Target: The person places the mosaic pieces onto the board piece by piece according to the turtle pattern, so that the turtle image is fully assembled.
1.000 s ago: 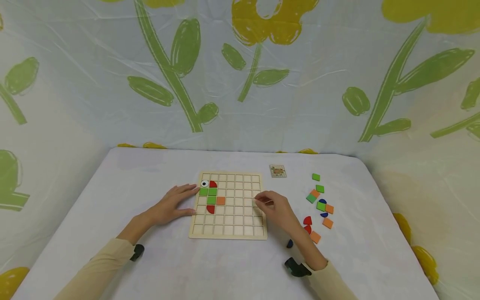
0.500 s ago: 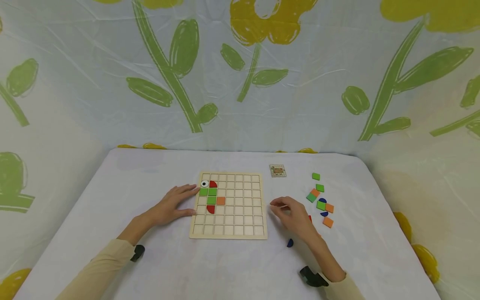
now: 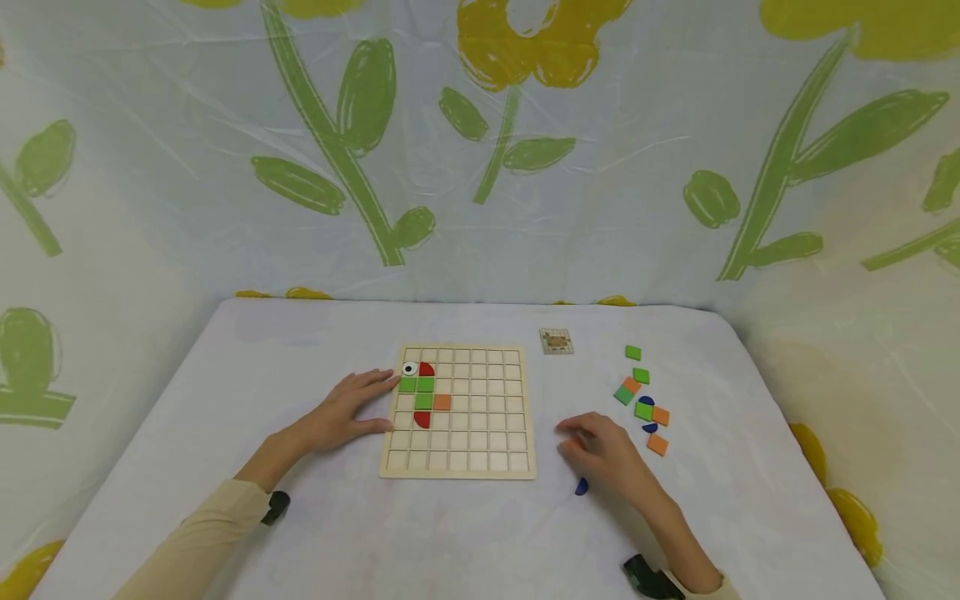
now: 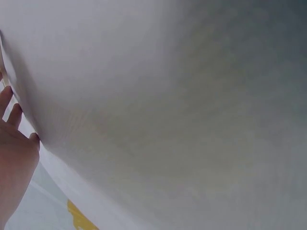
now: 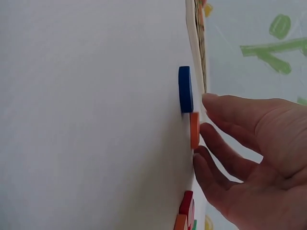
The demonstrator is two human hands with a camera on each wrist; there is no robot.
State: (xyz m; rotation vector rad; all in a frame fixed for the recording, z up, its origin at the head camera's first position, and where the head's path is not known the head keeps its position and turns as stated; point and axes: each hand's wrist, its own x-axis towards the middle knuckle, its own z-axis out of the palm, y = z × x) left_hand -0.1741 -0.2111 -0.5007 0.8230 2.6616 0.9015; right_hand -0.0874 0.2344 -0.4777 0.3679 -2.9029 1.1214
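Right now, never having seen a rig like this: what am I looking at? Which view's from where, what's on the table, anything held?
No robot: these are a person's bare hands. The wide view comes from a head camera looking down; the other two come from cameras on each wrist.

On the white table lies a gridded board. Its left part carries a round eye piece plus red, green and orange pieces. A small picture card lies beyond its right side, and loose pieces are scattered to the right.

The left hand is at the board's left edge, holding nothing visible. The right hand is low over the table, fingertips close to an orange tile; I can't tell whether it's gripped.
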